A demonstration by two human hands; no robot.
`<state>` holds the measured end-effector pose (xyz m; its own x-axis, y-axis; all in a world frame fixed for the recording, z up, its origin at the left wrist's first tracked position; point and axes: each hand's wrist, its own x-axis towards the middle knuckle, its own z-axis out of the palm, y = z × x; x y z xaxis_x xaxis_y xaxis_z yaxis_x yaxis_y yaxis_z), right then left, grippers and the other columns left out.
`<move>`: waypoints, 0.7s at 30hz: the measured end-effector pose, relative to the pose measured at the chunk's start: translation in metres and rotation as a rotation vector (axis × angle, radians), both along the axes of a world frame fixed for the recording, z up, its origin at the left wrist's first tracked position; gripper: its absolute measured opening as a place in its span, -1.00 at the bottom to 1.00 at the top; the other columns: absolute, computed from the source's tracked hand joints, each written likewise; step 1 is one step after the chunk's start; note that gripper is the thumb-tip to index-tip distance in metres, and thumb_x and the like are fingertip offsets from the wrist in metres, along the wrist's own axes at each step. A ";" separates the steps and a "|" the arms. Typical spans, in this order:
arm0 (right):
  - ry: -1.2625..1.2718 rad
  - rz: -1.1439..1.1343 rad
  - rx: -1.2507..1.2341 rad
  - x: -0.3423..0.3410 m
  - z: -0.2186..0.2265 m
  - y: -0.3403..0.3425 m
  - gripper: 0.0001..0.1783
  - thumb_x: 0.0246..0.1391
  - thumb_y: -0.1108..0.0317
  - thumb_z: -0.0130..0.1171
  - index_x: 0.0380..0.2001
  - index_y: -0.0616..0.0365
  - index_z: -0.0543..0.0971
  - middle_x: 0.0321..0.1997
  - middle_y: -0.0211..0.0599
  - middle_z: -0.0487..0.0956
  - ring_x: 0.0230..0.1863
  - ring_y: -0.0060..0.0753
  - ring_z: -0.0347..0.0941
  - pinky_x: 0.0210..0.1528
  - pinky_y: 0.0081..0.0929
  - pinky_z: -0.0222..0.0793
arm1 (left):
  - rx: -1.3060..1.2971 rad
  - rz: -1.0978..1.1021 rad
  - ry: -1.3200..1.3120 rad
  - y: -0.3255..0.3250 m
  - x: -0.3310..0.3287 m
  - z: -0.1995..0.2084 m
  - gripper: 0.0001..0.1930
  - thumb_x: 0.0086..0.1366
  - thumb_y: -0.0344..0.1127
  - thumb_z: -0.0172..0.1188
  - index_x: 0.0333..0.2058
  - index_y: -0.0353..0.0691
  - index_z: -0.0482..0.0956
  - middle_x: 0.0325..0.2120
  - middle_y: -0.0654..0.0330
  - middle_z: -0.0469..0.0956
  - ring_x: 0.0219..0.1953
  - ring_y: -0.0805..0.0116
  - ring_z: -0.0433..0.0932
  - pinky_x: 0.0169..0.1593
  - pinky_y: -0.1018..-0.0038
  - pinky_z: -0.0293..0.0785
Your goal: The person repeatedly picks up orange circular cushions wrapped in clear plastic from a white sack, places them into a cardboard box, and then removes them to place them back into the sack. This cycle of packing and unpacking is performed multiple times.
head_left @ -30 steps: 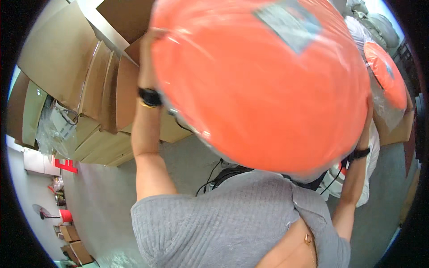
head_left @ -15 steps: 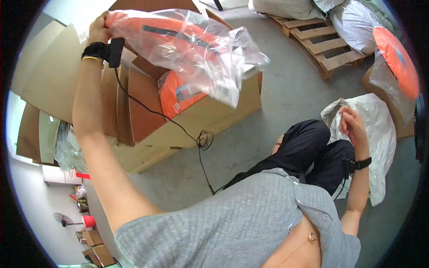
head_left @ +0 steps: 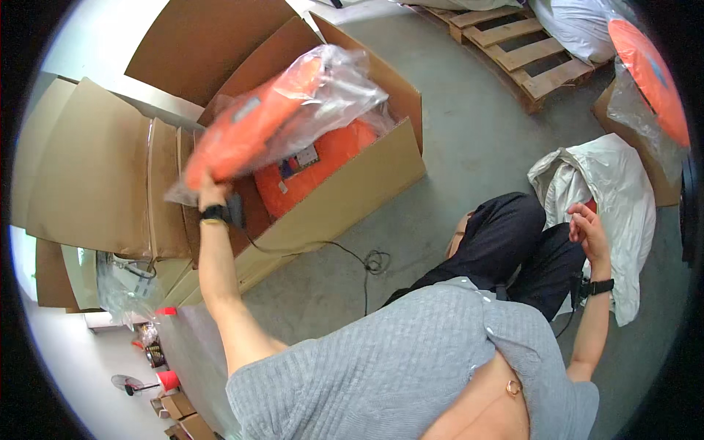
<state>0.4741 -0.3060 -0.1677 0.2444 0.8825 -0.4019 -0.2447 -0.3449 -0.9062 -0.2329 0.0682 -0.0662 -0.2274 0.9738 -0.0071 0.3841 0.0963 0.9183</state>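
My left hand (head_left: 213, 192) grips the lower end of a flat, padded orange item in a clear plastic bag (head_left: 253, 128). It is blurred, slants over an open cardboard box (head_left: 345, 191), and carries a grey patch. The fingers are partly hidden against the orange surface. Inside the box lies another bagged orange item (head_left: 315, 165) with a label. My right hand (head_left: 589, 233) holds nothing, its fingers loosely bent and apart, beside a white sack (head_left: 620, 191) on the floor. Something red shows at the sack's mouth. Both wrists wear black straps.
More cardboard flaps (head_left: 95, 161) stand to the left. A wooden pallet (head_left: 513, 44) with white sacks lies at the far right. Another orange item in plastic (head_left: 649, 81) rests on a carton (head_left: 645, 154) at right. A black cable (head_left: 315, 246) trails from my left wrist across to my body.
My left hand has come down and toward the box, bringing the bagged orange item over its opening. The bag has swung to a steeper slant. My right hand stays near the sack.
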 end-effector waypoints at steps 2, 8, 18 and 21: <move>-0.014 0.029 -0.045 -0.002 -0.004 0.008 -0.79 0.05 0.28 0.04 -0.28 0.15 0.43 -0.66 -0.49 0.41 -0.70 -0.71 0.27 -0.63 -0.78 0.19 | -0.415 0.224 -0.901 -0.016 -0.009 -0.028 -0.40 0.15 -0.25 0.09 0.12 -0.27 0.07 0.10 -0.13 0.09 0.11 -0.02 0.16 0.08 -0.05 0.16; -0.073 0.009 -0.087 0.000 -0.013 0.003 -0.78 0.08 0.29 0.01 -0.24 0.17 0.45 -0.60 -0.47 0.40 -0.61 -0.67 0.29 -0.58 -0.74 0.20 | -0.281 -0.077 -0.707 -0.052 0.078 0.046 -0.48 0.25 -0.17 -0.05 0.08 -0.38 0.09 0.14 -0.19 0.01 0.16 -0.06 0.10 0.15 0.09 0.17; 0.083 -0.673 -0.025 0.076 -0.133 -0.105 -0.80 0.04 0.31 0.04 -0.28 0.16 0.43 -0.38 -0.36 0.51 -0.41 -0.52 0.45 -0.38 -0.56 0.38 | -0.107 -0.976 -0.329 -0.174 0.343 0.002 -0.77 0.25 -0.41 -0.06 -0.12 -0.30 0.37 -0.23 0.07 0.49 -0.29 0.39 0.51 -0.33 0.59 0.46; -0.189 -0.811 -0.230 0.105 -0.182 -0.161 -0.77 -0.05 0.35 0.05 -0.28 0.19 0.50 -0.41 -0.31 0.54 -0.43 -0.51 0.47 -0.45 -0.52 0.42 | -0.232 -1.029 -0.297 -0.216 0.440 -0.028 -0.78 0.23 -0.43 -0.03 -0.15 -0.31 0.38 -0.25 0.06 0.50 -0.34 0.39 0.52 -0.44 0.62 0.46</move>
